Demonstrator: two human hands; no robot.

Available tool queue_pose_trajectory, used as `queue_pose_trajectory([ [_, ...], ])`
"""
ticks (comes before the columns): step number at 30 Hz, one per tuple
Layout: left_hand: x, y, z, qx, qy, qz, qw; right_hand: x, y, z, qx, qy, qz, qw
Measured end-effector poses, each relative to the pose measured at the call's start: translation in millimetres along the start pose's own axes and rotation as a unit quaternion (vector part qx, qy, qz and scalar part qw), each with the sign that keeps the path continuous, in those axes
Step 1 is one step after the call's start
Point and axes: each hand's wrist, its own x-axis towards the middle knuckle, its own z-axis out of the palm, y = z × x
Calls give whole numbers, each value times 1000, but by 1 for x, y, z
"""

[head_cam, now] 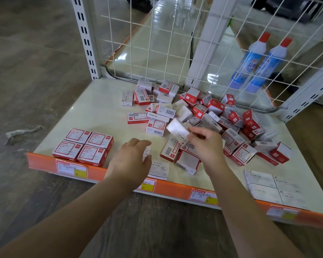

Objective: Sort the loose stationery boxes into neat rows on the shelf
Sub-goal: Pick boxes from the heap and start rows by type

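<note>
Forearms reach over orange shelf edge [175, 187]. Left hand [132, 159] lies palm-down, fingers relaxed, on a white clips box [159, 169] at the front. Right hand [207, 144] pinches a staples box [178, 131], lifted and tilted above the loose pile [203, 118]. Shelf [101, 112] is cream, glossy; floor [26, 62] grey wood-look. Four red boxes [83, 146] sit squared front-left; four white boxes [270, 189] front-right. Wire grid [157, 43] backs the shelf; two blue bottles [255, 62] stand behind it.
</note>
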Motion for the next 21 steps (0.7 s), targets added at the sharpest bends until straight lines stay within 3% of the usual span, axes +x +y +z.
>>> queue_pose_trajectory([
  [8,6,2,-11,25,28,12,999,-15,-9,-1,-186,-135,-129,965],
  [21,8,3,-21,-69,10,-24,997,-28,-22,-1,-196,-172,-200,944],
])
